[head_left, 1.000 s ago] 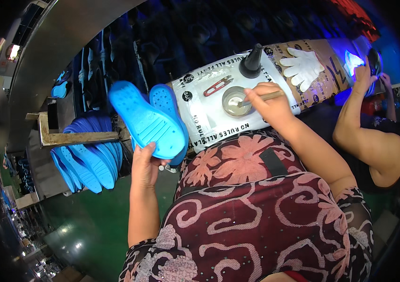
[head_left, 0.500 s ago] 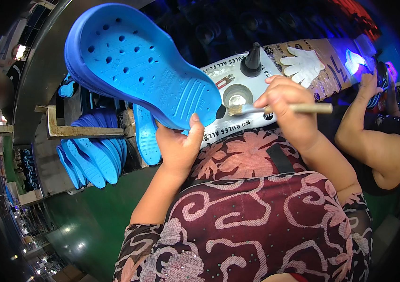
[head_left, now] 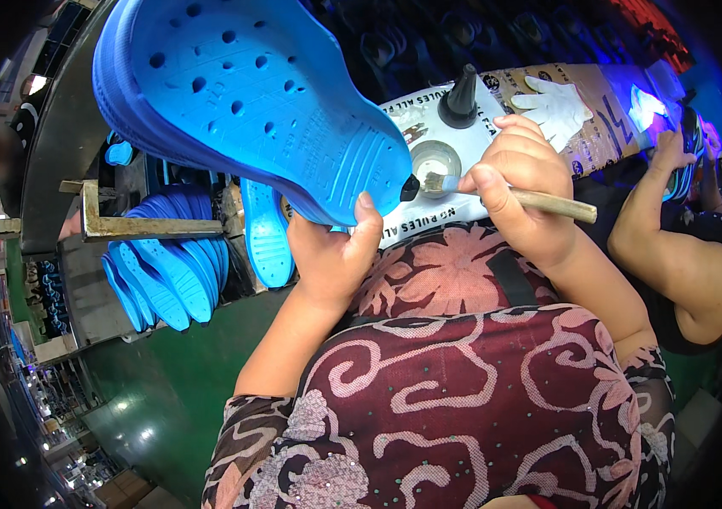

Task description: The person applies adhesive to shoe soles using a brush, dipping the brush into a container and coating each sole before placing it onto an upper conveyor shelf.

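My left hand (head_left: 331, 254) grips a large blue shoe sole (head_left: 319, 153) by its heel end, thumb on the inner face. The sole has small holes in its front half, and a small black piece (head_left: 410, 188) shows at its heel edge. Closed round the wooden handle of a flat paintbrush (head_left: 548, 204) is my right hand (head_left: 524, 182). The bristles lie close to the black piece, in front of a small round dish (head_left: 442, 154); whether they touch the dish is unclear.
Behind the dish stands a black cone-shaped nozzle (head_left: 461, 100). A white glove (head_left: 553, 109) lies on brown wrapping (head_left: 596, 140). At left, several blue soles (head_left: 170, 276) hang beside a metal bar (head_left: 153, 227). A co-worker's arm (head_left: 675, 246) is at the right, near a bright purple light.
The blue sole has come up and to the left, its front end now cut off by the picture's edge. The brush tip has shifted slightly right and up, away from the sole.
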